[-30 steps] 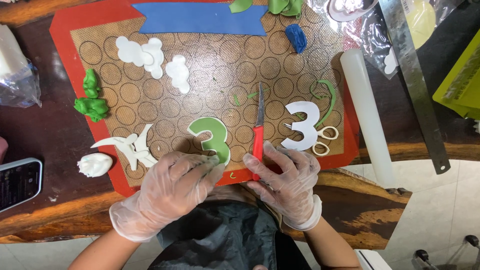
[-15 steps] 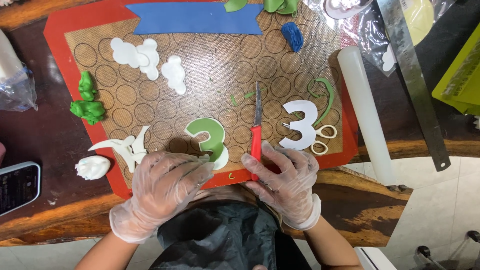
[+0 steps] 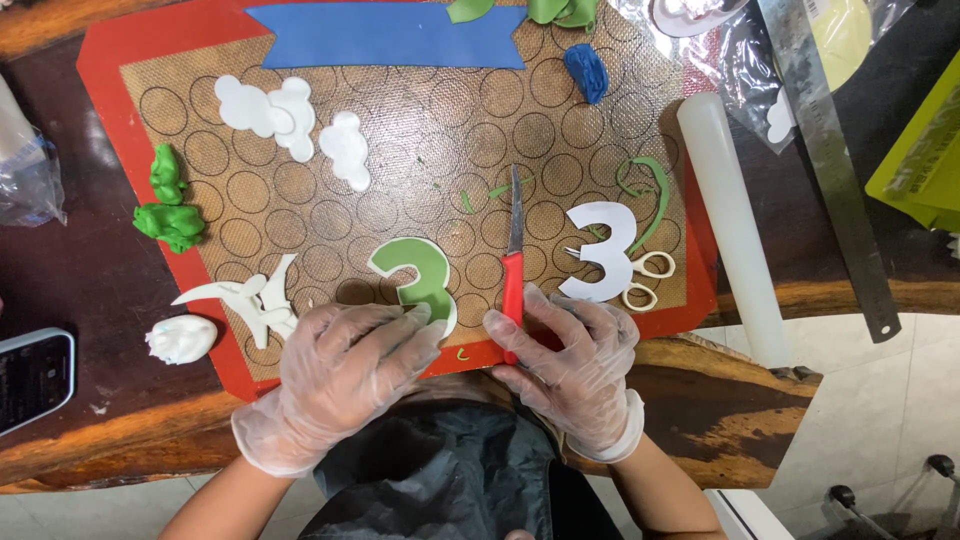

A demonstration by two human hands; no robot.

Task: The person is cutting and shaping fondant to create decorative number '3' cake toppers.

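Observation:
My gloved left hand [image 3: 340,372] lies flat at the mat's near edge, its fingertips touching the bottom of a green fondant numeral three [image 3: 420,275] that sits on a white backing. My gloved right hand [image 3: 572,352] curls around the lower end of a red-handled knife [image 3: 514,272]. The blade points away from me and lies on the mat. Just right of the knife sits a white numeral three [image 3: 610,250], with small scissors [image 3: 650,280] partly under it.
The red-edged baking mat [image 3: 100,60] also holds a blue banner [image 3: 385,35], white clouds [image 3: 270,105], green lumps [image 3: 168,205], white scraps [image 3: 250,295] and a blue lump [image 3: 585,70]. A white rolling pin [image 3: 730,220] and metal ruler [image 3: 830,170] lie right, a phone [image 3: 30,375] left.
My left fingers have spread and crept up against the green three's lower edge. My right hand stays on the knife handle, and the knife has barely moved.

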